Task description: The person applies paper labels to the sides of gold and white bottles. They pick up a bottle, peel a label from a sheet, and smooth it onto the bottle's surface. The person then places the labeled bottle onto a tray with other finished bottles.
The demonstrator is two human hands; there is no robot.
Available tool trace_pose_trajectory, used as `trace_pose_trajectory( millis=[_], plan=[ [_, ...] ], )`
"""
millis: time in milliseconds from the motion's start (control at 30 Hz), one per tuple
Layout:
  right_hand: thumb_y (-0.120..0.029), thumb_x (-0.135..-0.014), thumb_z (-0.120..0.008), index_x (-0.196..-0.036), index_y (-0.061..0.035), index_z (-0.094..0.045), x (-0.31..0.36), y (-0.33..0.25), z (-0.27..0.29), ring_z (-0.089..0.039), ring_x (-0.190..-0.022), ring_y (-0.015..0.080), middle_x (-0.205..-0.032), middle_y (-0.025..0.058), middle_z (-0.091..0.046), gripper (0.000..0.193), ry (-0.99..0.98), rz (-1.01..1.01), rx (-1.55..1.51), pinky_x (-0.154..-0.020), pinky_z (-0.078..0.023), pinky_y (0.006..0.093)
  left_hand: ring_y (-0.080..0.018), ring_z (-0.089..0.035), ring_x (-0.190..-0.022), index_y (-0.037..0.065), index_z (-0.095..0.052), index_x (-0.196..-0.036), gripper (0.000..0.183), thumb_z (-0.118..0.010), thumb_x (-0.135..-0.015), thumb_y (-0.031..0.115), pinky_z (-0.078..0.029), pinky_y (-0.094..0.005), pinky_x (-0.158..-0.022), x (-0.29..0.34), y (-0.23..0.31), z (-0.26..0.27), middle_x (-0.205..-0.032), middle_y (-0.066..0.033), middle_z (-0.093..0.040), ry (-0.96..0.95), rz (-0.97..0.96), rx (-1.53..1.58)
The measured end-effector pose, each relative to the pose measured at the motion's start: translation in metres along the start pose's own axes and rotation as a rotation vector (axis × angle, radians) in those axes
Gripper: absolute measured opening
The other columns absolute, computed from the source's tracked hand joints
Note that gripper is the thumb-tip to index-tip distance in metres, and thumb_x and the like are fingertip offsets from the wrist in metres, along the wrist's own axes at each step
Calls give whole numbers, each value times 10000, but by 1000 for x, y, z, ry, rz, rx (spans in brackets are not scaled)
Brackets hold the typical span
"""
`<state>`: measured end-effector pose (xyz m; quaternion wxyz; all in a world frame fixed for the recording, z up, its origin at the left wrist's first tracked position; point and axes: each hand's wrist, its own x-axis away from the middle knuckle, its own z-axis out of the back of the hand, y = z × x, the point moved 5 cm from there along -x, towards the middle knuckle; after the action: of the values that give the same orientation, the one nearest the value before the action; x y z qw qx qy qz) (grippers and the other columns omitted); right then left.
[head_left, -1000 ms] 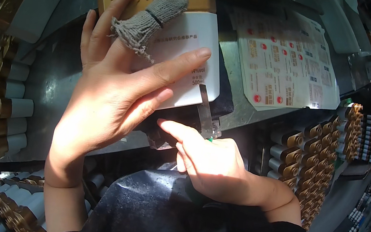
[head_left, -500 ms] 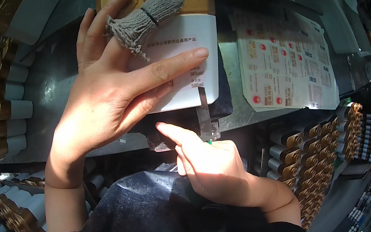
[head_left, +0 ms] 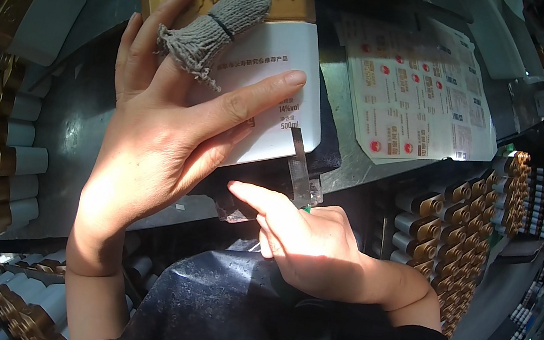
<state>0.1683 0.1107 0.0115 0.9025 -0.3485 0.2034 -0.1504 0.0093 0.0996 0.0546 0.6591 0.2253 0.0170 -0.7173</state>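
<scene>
A large white bottle (head_left: 257,39) with a gold shoulder lies on a dark cloth (head_left: 332,133), neck pointing away. Spread across its front, my left hand (head_left: 166,118) rests with stretched fingers pressing on it. A grey knitted finger cover (head_left: 228,17) with a dark band sits on one of its fingers. My right hand (head_left: 310,244) is closed around the near end of a flat, dark metal blade (head_left: 299,171); a bit of green shows at the grip. The blade's far tip touches the lower right part of the bottle's front, by the printing.
Printed label sheets (head_left: 419,94) are stacked right of the bottle on the metal table (head_left: 82,133). Rows of white and gold bottles (head_left: 451,230) stand at the right, with more bottles (head_left: 16,147) at the left. A dark apron (head_left: 230,299) covers my lap.
Hardly anything differs. My left hand and the bottle have shifted very slightly; my right hand keeps the blade at the same spot.
</scene>
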Motion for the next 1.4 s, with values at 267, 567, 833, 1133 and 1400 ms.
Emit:
trace_pose_trajectory(
  millis=[267,567,833,1133,1400],
  plan=[
    [92,-832,-552,-1263,17,-556,-1,-2,16,-660,-576,155,-1022,162,-692,438,-97,-127,-159,-528,-543,248,-328,-243,-1438,169,-627,-1293,414,-584,-882,159,-282,-461,-1158,4,-7,9,-1526,-153,-318,125,-43,219],
    [-128,-897,-671,-976,-1,-596,-58,56,79,-505,-654,39,-769,-11,-536,167,191,-400,-610,-600,-409,177,-269,-364,-1365,44,-283,-1498,688,-625,-924,207,-356,-437,-1109,39,-32,-5,-1497,-151,-327,382,326,998],
    [-197,-813,-781,-840,-52,-498,-68,58,65,-470,-667,20,-721,-33,-521,319,62,-433,-513,-607,-411,174,-311,-323,-1393,91,-252,-1515,873,-761,-817,222,-393,-487,-1086,38,-27,-17,-1487,-167,-279,365,463,1045],
    [-172,-819,-773,-772,-55,-512,-75,53,72,-487,-676,34,-744,-13,-550,290,77,-386,-454,-609,-417,180,-293,-347,-1366,66,-279,-1493,818,-741,-835,211,-425,-469,-1061,34,-30,-14,-1454,-181,-304,421,422,1070],
    [-171,-872,-725,-784,-66,-541,-80,62,74,-480,-630,23,-710,-27,-539,230,63,-461,-534,-582,-392,179,-301,-341,-1360,93,-211,-1518,921,-762,-793,232,-389,-462,-1077,37,-36,-20,-1494,-168,-237,369,441,1061]
  ],
)
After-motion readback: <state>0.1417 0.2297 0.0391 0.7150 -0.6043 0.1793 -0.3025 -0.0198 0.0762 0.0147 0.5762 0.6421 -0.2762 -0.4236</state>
